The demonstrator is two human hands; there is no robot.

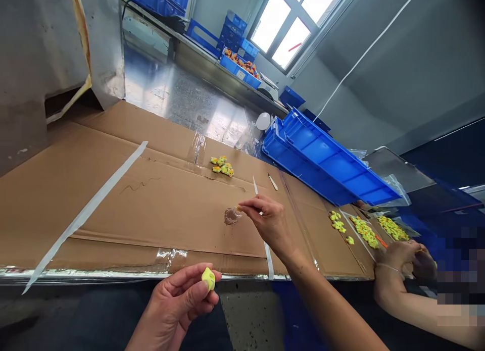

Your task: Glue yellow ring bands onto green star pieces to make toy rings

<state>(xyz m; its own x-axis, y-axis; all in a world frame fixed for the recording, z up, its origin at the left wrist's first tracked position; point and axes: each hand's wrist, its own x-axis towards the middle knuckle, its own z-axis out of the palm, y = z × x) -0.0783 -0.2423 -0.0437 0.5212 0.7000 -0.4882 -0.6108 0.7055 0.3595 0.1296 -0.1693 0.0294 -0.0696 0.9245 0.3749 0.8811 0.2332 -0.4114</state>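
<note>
My left hand [185, 300] pinches a small yellow figure [208, 279] between thumb and fingers, just in front of the table edge. What kind of figure it is I cannot make out. My right hand [267, 219] reaches over the cardboard [170, 204] with thumb and fingertips pressed together. A tiny yellowish bit shows at those tips, too small to name. Right by them is a small clear round dish [237, 214], next to a dark round stain. Beyond lies a cluster of several small yellow pieces with orange parts [223, 166].
A white-handled pointed tool [273, 182] and a white strip lie behind my right hand. Large blue crates [326, 159] stand at the back right. At right, a co-worker's hands [405, 260] are near more yellow pieces [364, 232]. A metal housing [76, 48] is at left.
</note>
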